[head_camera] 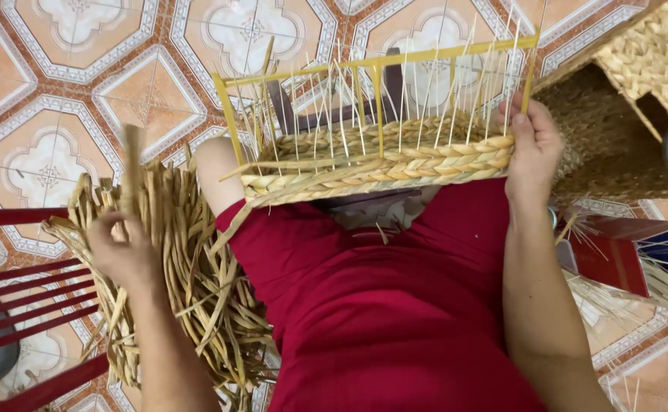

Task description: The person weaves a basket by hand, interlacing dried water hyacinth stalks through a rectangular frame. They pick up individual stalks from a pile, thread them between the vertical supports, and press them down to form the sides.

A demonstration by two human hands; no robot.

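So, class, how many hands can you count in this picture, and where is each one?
2. The left hand grips a strand above the loose straw pile; the right hand holds the right end of the half-woven basket on the lap. None seems hidden.

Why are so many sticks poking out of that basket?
The half-woven basket on the lap looks unfinished: thin pale stakes stick up unevenly above its braided rows inside a yellow frame. The right hand grips its corner. Nothing looks broken or spilled.
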